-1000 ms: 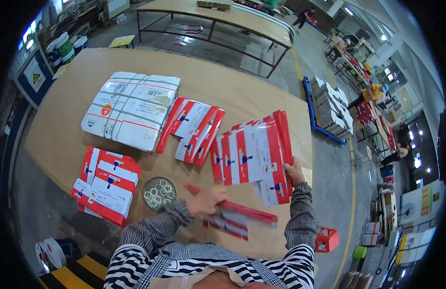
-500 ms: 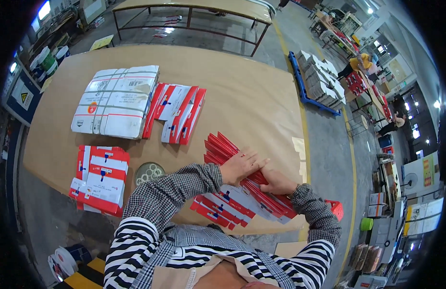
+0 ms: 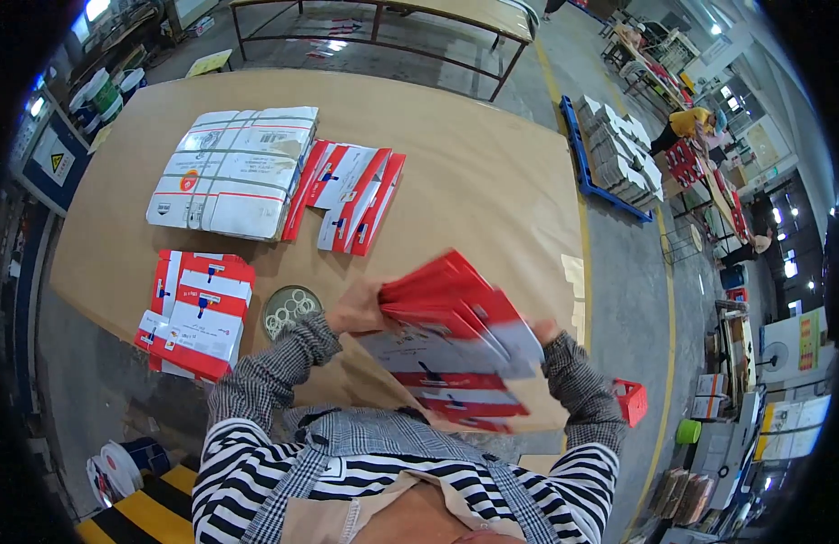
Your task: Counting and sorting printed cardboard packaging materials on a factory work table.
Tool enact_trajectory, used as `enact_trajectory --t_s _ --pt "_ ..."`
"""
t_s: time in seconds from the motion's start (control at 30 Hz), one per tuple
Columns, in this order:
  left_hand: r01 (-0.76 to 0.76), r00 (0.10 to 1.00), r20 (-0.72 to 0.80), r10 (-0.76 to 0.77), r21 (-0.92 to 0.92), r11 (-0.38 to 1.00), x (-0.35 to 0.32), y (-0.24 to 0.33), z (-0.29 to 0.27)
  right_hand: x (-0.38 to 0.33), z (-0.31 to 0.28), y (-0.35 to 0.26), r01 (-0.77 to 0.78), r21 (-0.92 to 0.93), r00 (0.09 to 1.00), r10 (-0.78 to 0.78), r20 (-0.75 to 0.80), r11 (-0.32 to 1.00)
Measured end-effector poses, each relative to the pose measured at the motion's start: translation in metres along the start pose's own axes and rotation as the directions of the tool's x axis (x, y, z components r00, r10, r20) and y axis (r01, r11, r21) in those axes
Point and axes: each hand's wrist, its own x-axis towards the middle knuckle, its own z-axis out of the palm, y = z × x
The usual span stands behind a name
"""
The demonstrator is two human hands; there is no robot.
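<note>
A fanned bunch of red and white flat cartons point(image 3: 451, 299) is held up over the near part of the table, its edges smeared by motion. My left hand point(image 3: 356, 308) is closed round the bunch's left end. At the right end my right hand point(image 3: 546, 332) grips it, mostly hidden behind the cartons. Under the bunch, close to my body, more red and white cartons point(image 3: 460, 399) show; I cannot tell whether they lie apart from it. Beside my left forearm is a round dish point(image 3: 289, 310) of pale rings.
On the brown-covered table point(image 3: 492, 181) stand a strapped white bundle point(image 3: 233, 172), a few cartons point(image 3: 354, 195) leaning by it, and a carton stack point(image 3: 200, 313) at the left. Past the right edge are a blue pallet point(image 3: 573, 150) with white stacks and a red stool point(image 3: 630, 402).
The carton bunch has been lifted and turned more upright. My left hand has moved left to its end, and my right hand has shifted right, behind the cartons. The view has tilted slightly.
</note>
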Motion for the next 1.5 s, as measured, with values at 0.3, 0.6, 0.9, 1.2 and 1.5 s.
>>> enact_trajectory --t_s 0.3,0.6,0.9,1.2,1.5 --pt "0.323 0.823 0.041 -0.566 -0.855 0.407 -0.111 -0.105 0.082 0.054 0.106 0.013 -0.102 -0.722 0.991 0.008 -0.132 0.684" --pt "0.191 0.980 0.166 -0.114 -0.592 0.783 -0.127 -0.043 0.074 0.056 0.086 0.055 -0.127 -0.725 0.975 -0.050 -0.218 0.677" --pt "0.011 0.994 0.098 0.044 -0.500 0.866 -0.131 -0.026 0.075 0.064 0.122 0.088 -0.119 -0.667 0.982 -0.010 -0.187 0.736" --pt "0.263 0.960 0.132 -0.246 -0.723 0.639 -0.139 -0.033 0.092 0.047 0.119 0.122 -0.003 -0.595 0.993 -0.068 -0.097 0.804" --pt "0.345 0.926 0.362 -0.104 -0.703 0.622 -0.140 0.019 0.038 0.051 0.131 0.125 -0.150 -0.563 0.978 0.038 -0.206 0.812"
